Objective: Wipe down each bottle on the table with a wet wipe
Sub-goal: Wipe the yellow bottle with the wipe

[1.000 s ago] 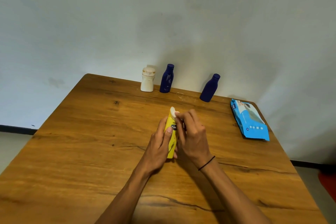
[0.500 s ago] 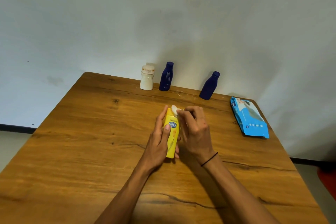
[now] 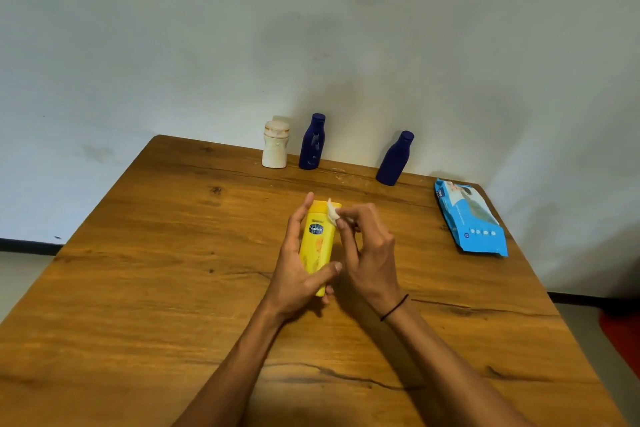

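Glossy yellow bottle, flat-sided, sits gripped in left hand; right hand pinches crumpled white wipe.

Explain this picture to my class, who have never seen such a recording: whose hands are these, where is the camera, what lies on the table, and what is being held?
No machine here: a person works with two bare hands. The camera sits on the person's head and looks forward and down, so the arms reach in from the bottom of the picture.

The left hand grips a yellow bottle above the wooden table. The right hand pinches a small white wipe against the bottle's top end.

Along the far edge, by the wall, stand a white bottle and two blue bottles. A blue wipe pack lies flat at the right.

The job is to wipe every bottle; the yellow one is being wiped now.
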